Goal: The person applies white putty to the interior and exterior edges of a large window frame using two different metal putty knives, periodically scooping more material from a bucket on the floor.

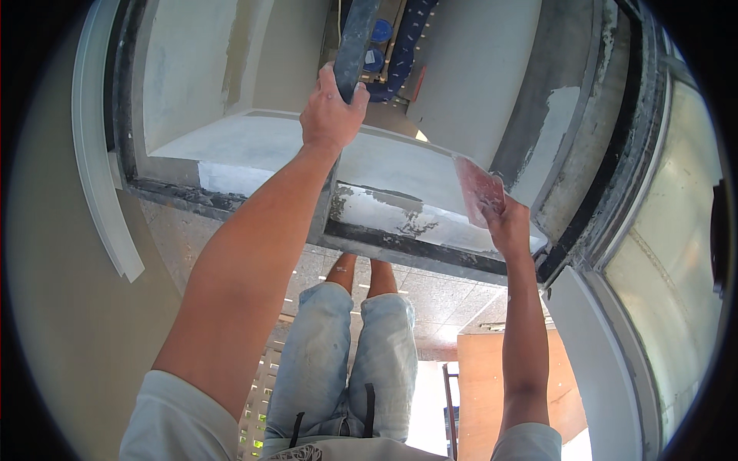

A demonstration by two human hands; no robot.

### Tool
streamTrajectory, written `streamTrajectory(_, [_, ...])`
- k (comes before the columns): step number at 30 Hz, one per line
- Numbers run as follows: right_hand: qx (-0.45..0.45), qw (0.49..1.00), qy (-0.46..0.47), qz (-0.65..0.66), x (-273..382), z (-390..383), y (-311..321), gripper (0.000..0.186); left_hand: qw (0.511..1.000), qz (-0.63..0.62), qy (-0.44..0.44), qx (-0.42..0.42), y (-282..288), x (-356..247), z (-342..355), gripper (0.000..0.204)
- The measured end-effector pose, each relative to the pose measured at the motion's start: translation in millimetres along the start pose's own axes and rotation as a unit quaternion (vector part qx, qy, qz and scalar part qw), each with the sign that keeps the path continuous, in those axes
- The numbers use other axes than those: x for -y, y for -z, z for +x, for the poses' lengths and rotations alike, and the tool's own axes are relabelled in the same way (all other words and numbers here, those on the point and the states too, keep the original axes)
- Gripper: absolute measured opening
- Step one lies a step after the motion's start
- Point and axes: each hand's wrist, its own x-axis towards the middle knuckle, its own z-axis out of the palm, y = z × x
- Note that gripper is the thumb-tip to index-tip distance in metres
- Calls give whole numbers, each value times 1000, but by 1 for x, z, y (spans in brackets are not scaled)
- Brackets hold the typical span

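Note:
My left hand (330,115) is closed around the dark upright bar (357,42) of a window frame, fingers on one side and thumb on the other. In my right hand (509,224) is a reddish, see-through plastic scraper (472,187), its flat blade over the white-coated sill (400,161) near the right end. I cannot tell whether the blade touches the sill. Bare grey patches and smears show in the white coating (384,209) along the near side of the sill, beside the dark lower rail (415,247).
Beyond the opening lie blue round lids (372,60) and a dark blue patterned cloth (403,65). White coating also patches the grey right side wall (555,131). A pale strip (98,161) stands at the left, and an orange-brown board (484,376) is below on the right.

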Motion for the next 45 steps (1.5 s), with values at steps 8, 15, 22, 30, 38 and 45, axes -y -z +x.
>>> streamTrajectory(8, [-19,987,-48,149,93,-18,-160,26,1000,-9,-1,24,-1,-11,3,66])
streamTrajectory(15, [126,984,125,-30,23,-35,-141,12,1000,6,8,23,-2,-4,2,67])
streamTrajectory(22, [14,981,135,-135,-68,-79,-59,24,1000,4,-6,-28,-4,0,4,57])
streamTrajectory(30, [-106,967,26,-231,-159,-119,37,13,1000,6,-3,-6,-3,-8,1,59])
streamTrajectory(38, [54,966,-115,226,23,-34,-70,35,1000,1,-12,-20,-3,-1,1,58])
streamTrajectory(45, [56,998,-10,-10,-16,-19,-84,23,999,19,11,23,3,-3,0,65])
